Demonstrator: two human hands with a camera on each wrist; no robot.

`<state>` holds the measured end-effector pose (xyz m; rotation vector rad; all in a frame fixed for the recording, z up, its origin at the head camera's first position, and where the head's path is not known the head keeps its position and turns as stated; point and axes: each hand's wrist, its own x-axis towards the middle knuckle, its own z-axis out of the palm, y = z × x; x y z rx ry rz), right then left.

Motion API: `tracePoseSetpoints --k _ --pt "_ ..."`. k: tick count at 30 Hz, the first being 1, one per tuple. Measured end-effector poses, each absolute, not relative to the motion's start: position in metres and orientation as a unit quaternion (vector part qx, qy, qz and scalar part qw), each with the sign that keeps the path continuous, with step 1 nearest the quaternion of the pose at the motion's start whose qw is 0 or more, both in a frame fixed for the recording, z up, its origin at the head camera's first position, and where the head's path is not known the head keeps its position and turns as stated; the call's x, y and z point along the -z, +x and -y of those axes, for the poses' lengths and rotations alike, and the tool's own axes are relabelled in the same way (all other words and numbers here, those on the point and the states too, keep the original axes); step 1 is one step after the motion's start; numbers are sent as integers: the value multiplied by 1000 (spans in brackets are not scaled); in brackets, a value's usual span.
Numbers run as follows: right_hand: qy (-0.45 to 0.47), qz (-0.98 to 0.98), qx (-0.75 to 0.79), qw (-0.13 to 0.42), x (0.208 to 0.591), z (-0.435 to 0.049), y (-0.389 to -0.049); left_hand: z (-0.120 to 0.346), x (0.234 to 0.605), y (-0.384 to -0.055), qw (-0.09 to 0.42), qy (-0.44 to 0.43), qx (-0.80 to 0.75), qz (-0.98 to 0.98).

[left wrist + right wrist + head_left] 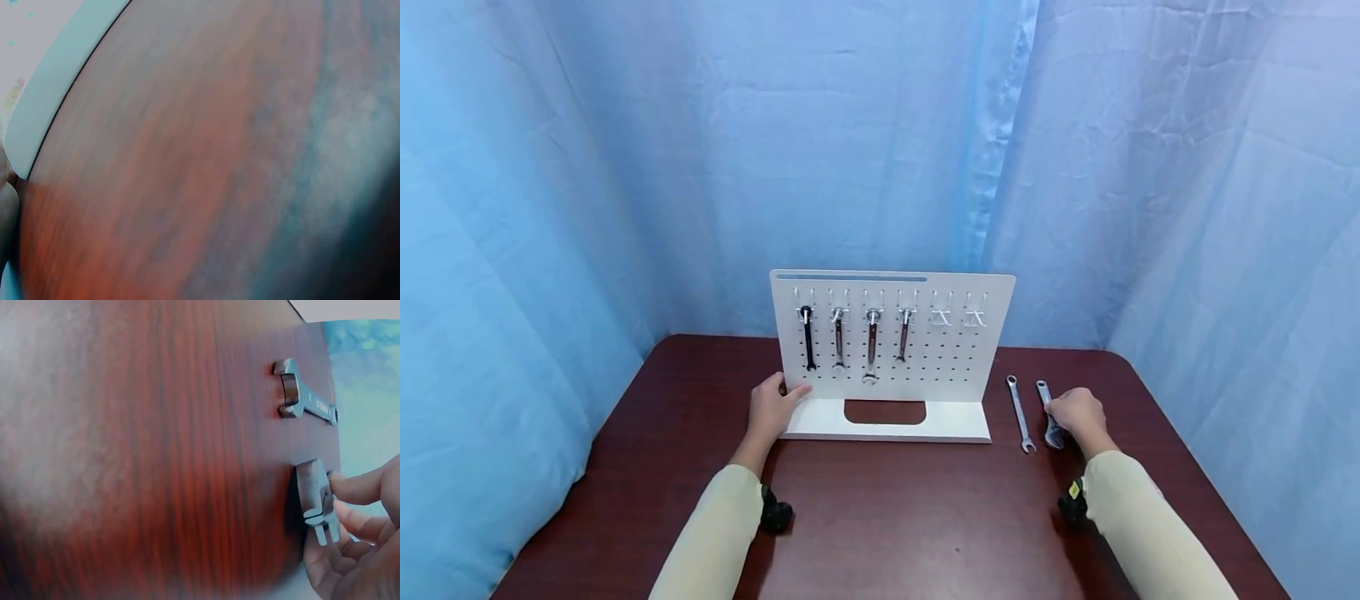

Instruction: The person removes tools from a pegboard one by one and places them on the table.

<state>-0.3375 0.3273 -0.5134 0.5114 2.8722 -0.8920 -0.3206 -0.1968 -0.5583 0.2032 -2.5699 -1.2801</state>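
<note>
My left hand [770,410] grips the lower left edge of a white pegboard stand [955,358], its thumb across the front face. In the left wrist view only a bit of that hand [7,209] shows beside the stand's base [53,78]. My right hand [1078,414] is at an adjustable wrench [1052,435] on the table's right side. Seen from the right wrist, thumb and fingers pinch this adjustable wrench [314,487] by its handle, jaw end toward the camera. A combination wrench [1019,412] lies to its left, between it and the stand.
On the pegboard hang a black wrench [808,340] and three silver wrenches, among them a longer one [872,343]. Two bare hooks [975,318] are at the board's right. Blue curtains [850,150] surround the dark red table [880,517].
</note>
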Motion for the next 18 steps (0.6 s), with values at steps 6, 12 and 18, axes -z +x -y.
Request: tracePoseSetpoints --k 6,12,18 --pt "165 -941 289 55 510 -327 -334 193 558 -321 129 83 453 878" --pt "158 -943 290 44 511 -326 -332 195 555 -322 126 75 457 877" --pt "143 -944 297 -22 512 -315 -328 196 558 -322 126 78 454 879"
